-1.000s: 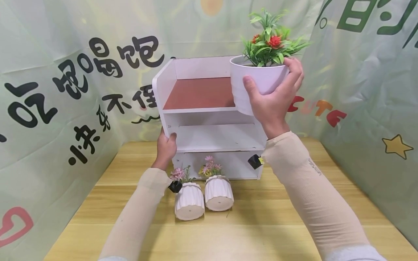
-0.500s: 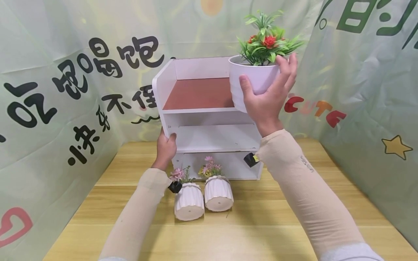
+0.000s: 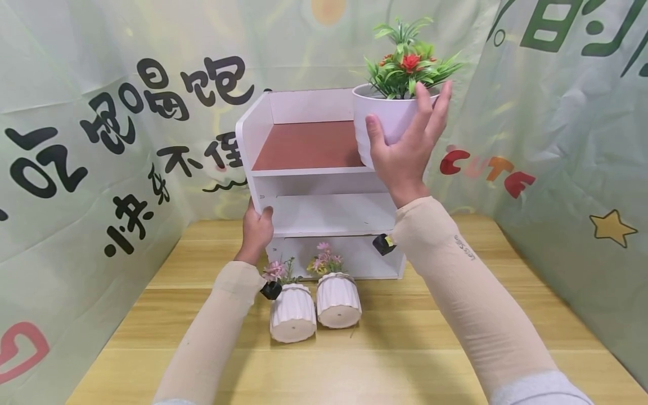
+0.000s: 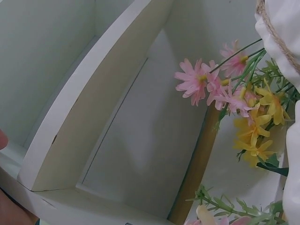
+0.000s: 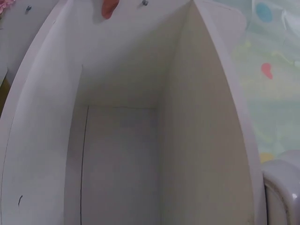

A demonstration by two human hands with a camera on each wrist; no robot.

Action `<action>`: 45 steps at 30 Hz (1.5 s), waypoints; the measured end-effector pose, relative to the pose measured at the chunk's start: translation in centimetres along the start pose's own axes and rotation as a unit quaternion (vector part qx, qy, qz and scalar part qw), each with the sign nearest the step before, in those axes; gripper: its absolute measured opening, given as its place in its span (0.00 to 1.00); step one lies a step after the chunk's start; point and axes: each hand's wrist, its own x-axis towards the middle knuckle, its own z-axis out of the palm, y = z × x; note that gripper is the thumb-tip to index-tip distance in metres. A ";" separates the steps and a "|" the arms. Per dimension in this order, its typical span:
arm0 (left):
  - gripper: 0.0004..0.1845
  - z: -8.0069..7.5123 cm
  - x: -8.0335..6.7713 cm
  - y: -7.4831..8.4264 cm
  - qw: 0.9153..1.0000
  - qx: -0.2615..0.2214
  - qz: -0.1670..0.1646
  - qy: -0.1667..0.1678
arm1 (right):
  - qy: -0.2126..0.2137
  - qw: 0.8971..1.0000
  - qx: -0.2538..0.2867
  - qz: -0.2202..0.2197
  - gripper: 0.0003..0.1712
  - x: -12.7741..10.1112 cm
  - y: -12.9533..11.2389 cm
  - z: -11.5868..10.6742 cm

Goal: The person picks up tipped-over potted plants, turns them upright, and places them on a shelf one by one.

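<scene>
My left hand [image 3: 257, 232] grips the left side panel of a white three-tier shelf [image 3: 329, 232], thumb inside and the other fingers behind the panel. In the left wrist view a bit of the hand [image 4: 13, 211] shows at the lower left. My right hand [image 3: 410, 143] holds a white pot [image 3: 379, 121] with a bushy artificial plant [image 3: 405, 67] bearing red flowers. The pot stands upright at the right end of the reddish-brown top tier [image 3: 309, 143], and its base is partly hidden by the hand. In the right wrist view the pot's lower part [image 5: 283, 185] overlaps the top board's edge.
Two small white fluted pots [image 3: 293, 315] with pink and yellow flowers [image 4: 255, 126] lie tipped on the wooden table [image 3: 202, 315], bases towards me, in front of the bottom tier. A printed cloth [image 3: 76, 84] encloses the back and sides.
My right hand and the potted plant have shifted a little left and inward over the top tier; the fingers on the pot have straightened slightly. The left hand has stayed on the shelf.
</scene>
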 end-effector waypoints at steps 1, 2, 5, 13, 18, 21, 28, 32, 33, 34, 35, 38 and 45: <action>0.24 0.0 0.0 0.0 1.000 0.000 0.000 0.000 | 0.002 1.000 -0.007 -0.005 0.40 0.0 0.1 0.1; 0.24 0.0 0.0 0.0 1.000 0.000 0.000 0.001 | 0.003 1.000 -0.014 -0.011 0.39 0.0 0.1 0.2; 0.24 0.0 0.0 -0.1 1.000 0.000 0.001 0.004 | 0.008 0.999 -0.034 -0.028 0.38 -0.1 0.3 0.5; 0.24 0.0 0.0 0.0 1.000 0.004 0.004 0.007 | 0.004 0.997 -0.053 -0.063 0.42 -0.4 1.0 1.1; 0.24 0.0 0.0 -0.1 1.000 0.007 0.001 0.005 | -0.002 0.996 -0.060 -0.069 0.43 -0.7 1.4 1.5; 0.24 0.1 0.0 -0.2 1.000 0.008 0.001 0.002 | -0.005 0.996 -0.063 -0.069 0.43 -0.7 1.5 1.7; 0.23 0.1 0.0 -0.2 1.000 0.006 0.004 0.006 | -0.023 0.995 -0.067 -0.070 0.42 -0.6 1.6 2.2; 0.24 0.0 -0.1 0.0 1.000 0.010 0.010 0.007 | -0.036 0.994 -0.078 -0.067 0.41 -0.5 1.6 2.4; 0.24 0.0 -0.1 0.0 1.000 0.011 0.010 0.008 | -0.039 0.994 -0.081 -0.066 0.41 -0.5 1.6 2.5; 0.24 0.0 -0.1 0.0 1.000 0.013 0.011 0.008 | -0.043 0.993 -0.083 -0.065 0.40 -0.5 1.6 2.5; 0.24 0.0 -0.1 0.0 1.000 0.013 0.011 0.009 | -0.046 0.993 -0.085 -0.064 0.40 -0.5 1.6 2.6; 0.24 0.0 0.0 0.0 1.000 0.011 0.010 0.009 | -0.056 0.992 -0.095 -0.060 0.40 -0.4 1.6 2.7; 0.23 0.1 0.0 -0.1 1.000 0.001 0.014 0.008 | -0.101 0.986 -0.132 -0.021 0.43 -0.1 1.5 3.0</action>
